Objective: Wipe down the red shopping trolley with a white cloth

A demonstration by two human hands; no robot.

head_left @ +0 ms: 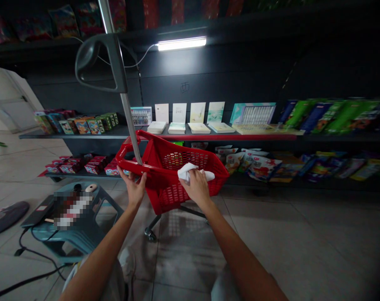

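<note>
A red plastic shopping basket (164, 196) on wheels stands tilted in front of me, with a metal pole and grey handle (97, 62) rising from its near left end. My left hand (133, 186) is closed on the basket's near rim. My right hand (197, 186) is closed on a white cloth (187, 170) and presses it against the basket's right rim. Both of my forearms reach in from the bottom of the view.
Dark shelves (208, 137) behind the basket carry notebooks, cards and coloured packs. A blue plastic stool (106, 205) at the left holds a dark flat device and small items, with cables on the tiled floor (286, 234). A grey object lies at the far left.
</note>
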